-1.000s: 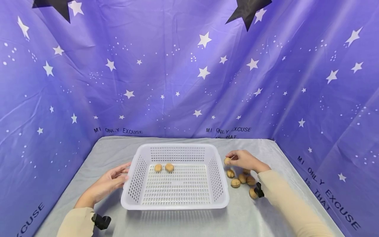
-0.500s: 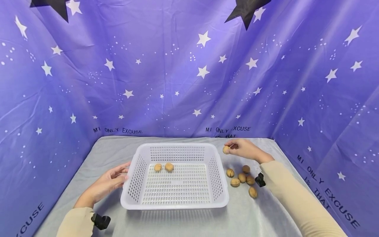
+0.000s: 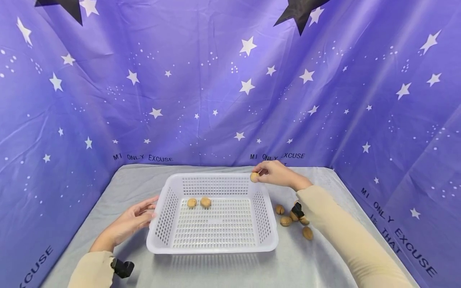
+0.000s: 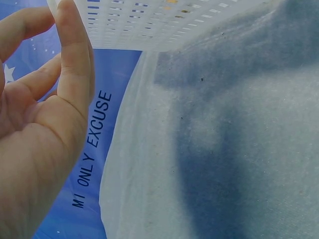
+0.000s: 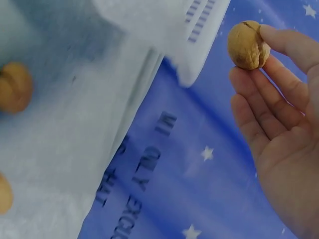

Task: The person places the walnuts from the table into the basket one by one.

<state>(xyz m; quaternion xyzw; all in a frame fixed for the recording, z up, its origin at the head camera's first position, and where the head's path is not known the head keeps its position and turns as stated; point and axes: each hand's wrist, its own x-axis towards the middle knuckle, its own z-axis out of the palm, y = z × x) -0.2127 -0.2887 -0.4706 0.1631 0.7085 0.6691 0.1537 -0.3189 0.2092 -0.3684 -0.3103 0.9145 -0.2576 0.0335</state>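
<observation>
A walnut [image 5: 247,45] is pinched between the thumb and fingertips of my right hand [image 3: 275,173]. In the head view that hand is over the basket's back right corner, with the walnut at the rim. My left hand [image 3: 127,224] holds the left rim of a white perforated plastic basket [image 3: 212,251], its thumb and fingertips at the edge. In the left wrist view, the left thumb [image 4: 72,55] lies against the white rim. Two walnuts sit side by side inside, toward the back left: one walnut [image 3: 192,203] and another walnut [image 3: 205,202].
Several loose walnuts [image 3: 286,221] lie right of the basket on the grey cloth-covered table [image 3: 216,274], partly hidden by the right wrist's black camera [image 3: 297,209]. Purple star-printed curtains [image 3: 201,92] enclose the table at the back and sides.
My right hand has lifted a walnut off the table beside the basket and carried it up and left to the back right corner. My left hand and the basket have stayed in place.
</observation>
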